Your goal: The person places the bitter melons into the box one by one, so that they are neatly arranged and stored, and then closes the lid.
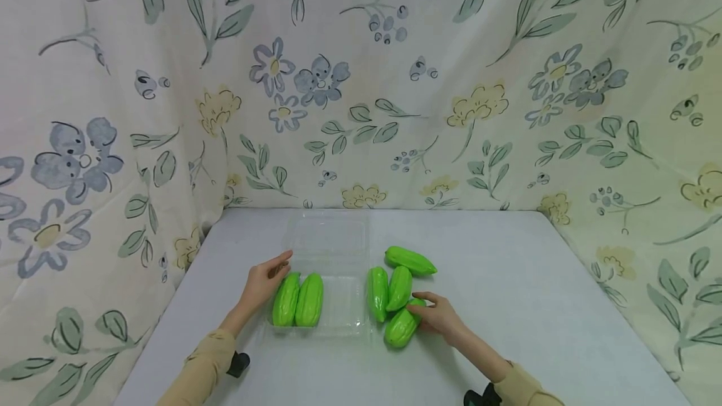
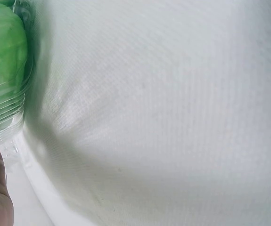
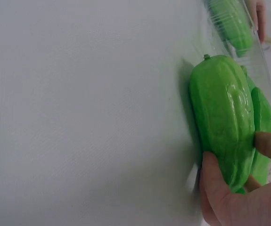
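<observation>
Two glossy green ridged plastic gourds [image 1: 298,299] already in the clear plastic clamshell tray [image 1: 338,321], steadied by left hand [image 1: 262,286] with relaxed fingers. Four left outside. Right hand [image 1: 440,317] grasping nearest loose green gourd [image 1: 402,327].

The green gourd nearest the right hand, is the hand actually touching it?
Touching. In the right wrist view the right hand has its thumb and fingers wrapped around the green gourd, skin against its surface with no gap.

a grey-white table [image 1: 507,306] is enclosed on three sides by a cream cloth backdrop [image 1: 395,80] printed with flowers and leaves.
</observation>
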Demonstrator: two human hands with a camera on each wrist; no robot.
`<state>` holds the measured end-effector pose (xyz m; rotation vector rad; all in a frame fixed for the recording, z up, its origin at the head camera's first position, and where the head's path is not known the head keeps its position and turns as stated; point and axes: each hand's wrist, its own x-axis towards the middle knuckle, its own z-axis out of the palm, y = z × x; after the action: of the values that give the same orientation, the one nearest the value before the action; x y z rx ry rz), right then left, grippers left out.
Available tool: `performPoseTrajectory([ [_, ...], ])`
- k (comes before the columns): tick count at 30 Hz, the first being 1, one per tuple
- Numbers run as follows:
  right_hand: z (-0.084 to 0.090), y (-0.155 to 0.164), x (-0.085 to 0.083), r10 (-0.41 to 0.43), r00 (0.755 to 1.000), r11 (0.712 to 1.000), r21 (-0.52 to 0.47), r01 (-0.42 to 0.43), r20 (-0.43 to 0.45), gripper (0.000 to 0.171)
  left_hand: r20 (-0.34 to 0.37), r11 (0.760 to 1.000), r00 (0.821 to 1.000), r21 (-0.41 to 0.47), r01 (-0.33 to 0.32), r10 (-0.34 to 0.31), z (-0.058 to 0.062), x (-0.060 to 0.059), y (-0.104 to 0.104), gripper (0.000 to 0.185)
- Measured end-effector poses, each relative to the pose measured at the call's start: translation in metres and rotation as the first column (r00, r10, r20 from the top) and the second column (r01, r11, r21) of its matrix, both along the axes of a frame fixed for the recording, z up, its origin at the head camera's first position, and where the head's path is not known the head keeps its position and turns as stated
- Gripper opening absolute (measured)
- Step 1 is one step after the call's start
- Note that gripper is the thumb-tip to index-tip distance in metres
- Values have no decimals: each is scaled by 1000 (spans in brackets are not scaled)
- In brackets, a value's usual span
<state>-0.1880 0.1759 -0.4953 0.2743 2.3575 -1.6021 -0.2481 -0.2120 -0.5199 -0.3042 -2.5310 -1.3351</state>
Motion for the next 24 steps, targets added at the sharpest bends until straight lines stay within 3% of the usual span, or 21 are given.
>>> performPoseTrajectory([
  [16,-2,3,4,-34,999,999,-39,35,28,52,-1,1000,1000,-1,11,-11,-5,-2,-1,36],
  [24,-4,12,6,-42,999,995,-90,44,24,54,6,1000,1000,-16,-6,6,-1,0,-1,37],
])
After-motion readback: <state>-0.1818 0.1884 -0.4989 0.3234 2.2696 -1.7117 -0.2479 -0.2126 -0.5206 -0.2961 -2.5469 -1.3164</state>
